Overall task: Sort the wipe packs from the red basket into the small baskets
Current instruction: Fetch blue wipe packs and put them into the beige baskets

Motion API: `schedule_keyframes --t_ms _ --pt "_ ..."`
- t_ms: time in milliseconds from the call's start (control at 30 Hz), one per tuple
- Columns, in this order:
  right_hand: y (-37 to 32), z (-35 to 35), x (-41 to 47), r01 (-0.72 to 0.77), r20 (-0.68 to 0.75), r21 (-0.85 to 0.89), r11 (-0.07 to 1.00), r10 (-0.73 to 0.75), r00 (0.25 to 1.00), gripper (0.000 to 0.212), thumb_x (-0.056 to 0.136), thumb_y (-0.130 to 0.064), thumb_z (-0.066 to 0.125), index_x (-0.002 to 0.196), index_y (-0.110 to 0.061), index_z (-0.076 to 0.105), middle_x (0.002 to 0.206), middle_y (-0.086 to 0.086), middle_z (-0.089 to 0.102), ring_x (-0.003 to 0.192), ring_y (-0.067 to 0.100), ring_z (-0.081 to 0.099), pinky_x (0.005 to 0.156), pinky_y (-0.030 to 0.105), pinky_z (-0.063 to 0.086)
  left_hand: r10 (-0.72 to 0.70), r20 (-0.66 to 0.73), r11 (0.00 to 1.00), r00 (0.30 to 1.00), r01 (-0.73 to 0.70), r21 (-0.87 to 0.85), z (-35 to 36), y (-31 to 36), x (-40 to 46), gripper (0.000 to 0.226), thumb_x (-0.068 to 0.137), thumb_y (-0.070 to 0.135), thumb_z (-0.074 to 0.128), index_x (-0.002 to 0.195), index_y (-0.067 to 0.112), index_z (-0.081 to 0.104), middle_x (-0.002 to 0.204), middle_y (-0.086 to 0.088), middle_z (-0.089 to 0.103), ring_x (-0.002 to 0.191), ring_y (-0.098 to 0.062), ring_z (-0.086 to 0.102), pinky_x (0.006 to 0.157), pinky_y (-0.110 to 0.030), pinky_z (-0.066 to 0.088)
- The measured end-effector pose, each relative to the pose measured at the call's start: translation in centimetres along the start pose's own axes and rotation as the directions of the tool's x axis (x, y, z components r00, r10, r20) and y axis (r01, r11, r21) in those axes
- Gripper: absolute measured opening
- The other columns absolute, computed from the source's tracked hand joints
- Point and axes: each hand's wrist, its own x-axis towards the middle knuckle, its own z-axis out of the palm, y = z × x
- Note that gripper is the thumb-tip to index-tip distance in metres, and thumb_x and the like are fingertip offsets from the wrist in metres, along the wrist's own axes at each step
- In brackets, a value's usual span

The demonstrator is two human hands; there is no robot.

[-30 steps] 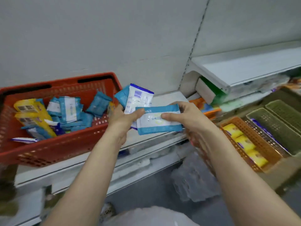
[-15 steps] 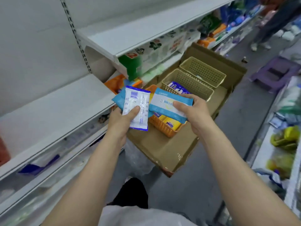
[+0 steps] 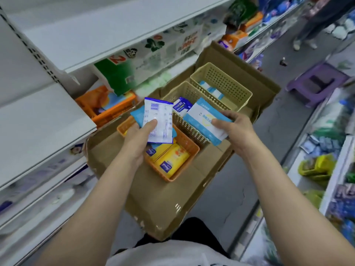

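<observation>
Left hand (image 3: 141,140): holds a fanned stack of wipe packs above the orange basket (image 3: 189,160), thumb pressed flat on the front pack. Front item is a white pack with blue edges (image 3: 158,120), barcode side up; at least 1 plain blue pack (image 3: 138,116) shows behind it.

Right hand (image 3: 237,130): pinches 1 light-blue and white pack (image 3: 203,120) by its right end, thumb on top and fingers curled beneath. The pack is held tilted over the near end of the middle basket (image 3: 187,92).

Orange basket: nearest of 3 small baskets in a row; contains 2 visible yellow packs (image 3: 172,160).

Middle basket: beige, perforated; contains a white and dark-blue pack (image 3: 181,106), partly hidden by the held pack.

Far basket (image 3: 221,80): beige, perforated; contains white and light-blue packs (image 3: 211,90) lying along its bottom.

Cardboard box (image 3: 159,204): open, brown; carries all 3 baskets, set on the aisle floor (image 3: 226,191) beside the shelving.

Shelving (image 3: 44,120): white, at left; a green and white carton (image 3: 123,73) and orange packages (image 3: 107,104) sit under the upper shelf.

Purple stool (image 3: 317,83): on the floor, well apart, at right.
</observation>
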Motion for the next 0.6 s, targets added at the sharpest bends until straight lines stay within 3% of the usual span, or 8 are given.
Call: schedule_keyframes --t_ms 167,267,367,500,600 --pt "0.0 1.2 6.1 -0.022 0.081 -0.022 1.0 0.024 0.996 0.025 0.081 -0.001 0.076 0.093 -0.019 0.066 0.094 0.008 0.074 0.07 0.018 0.073 0.061 0.03 0.059 -0.011 -0.032 1.0 0.999 0.012 0.009 1.3 -0.7 2.9 0.034 0.091 0.027 0.066 0.123 0.017 0.062 0.099 0.001 0.077 0.083 -0.016 0.075 0.057 -0.026 0.057" --pt "-0.1 2.2 10.0 -0.053 0.204 -0.06 0.997 0.064 0.977 0.026 0.08 -0.001 0.076 0.096 -0.018 0.067 0.1 0.013 0.074 0.078 0.027 0.073 0.074 0.043 0.061 -0.003 -0.078 1.0 0.997 0.002 -0.007 2.9 -1.7 4.0 0.038 0.09 0.028 0.07 0.125 0.017 0.061 0.109 -0.003 0.075 0.093 -0.022 0.074 0.074 -0.038 0.06" --pt "-0.6 2.0 14.4 -0.059 0.301 -0.047 0.997 0.07 0.951 0.024 0.08 0.0 0.075 0.091 -0.019 0.067 0.097 0.013 0.075 0.078 0.027 0.073 0.072 0.044 0.061 0.012 -0.193 0.999 0.981 -0.018 -0.029 5.7 -1.9 5.7 0.039 0.089 0.028 0.072 0.125 0.017 0.061 0.112 -0.003 0.073 0.099 -0.024 0.072 0.085 -0.046 0.059" --pt "-1.5 -0.1 21.3 -0.016 0.402 -0.126 0.992 0.066 0.913 0.025 0.081 -0.002 0.076 0.094 -0.021 0.066 0.096 0.004 0.073 0.071 0.014 0.073 0.057 0.025 0.056 0.05 -0.367 0.995 0.929 -0.077 -0.06 11.1 -2.3 8.5 0.035 0.089 0.026 0.071 0.122 0.017 0.063 0.112 -0.001 0.073 0.096 -0.02 0.072 0.075 -0.036 0.06" --pt "-2.7 -2.3 25.7 0.022 0.471 -0.235 0.972 0.094 0.877 0.026 0.083 -0.004 0.076 0.099 -0.021 0.064 0.102 0.002 0.071 0.081 0.017 0.072 0.065 0.027 0.058 0.047 -0.425 0.988 0.904 -0.104 -0.111 16.1 -2.7 9.7 0.033 0.09 0.023 0.07 0.122 0.017 0.063 0.109 0.0 0.074 0.091 -0.014 0.073 0.068 -0.029 0.059"
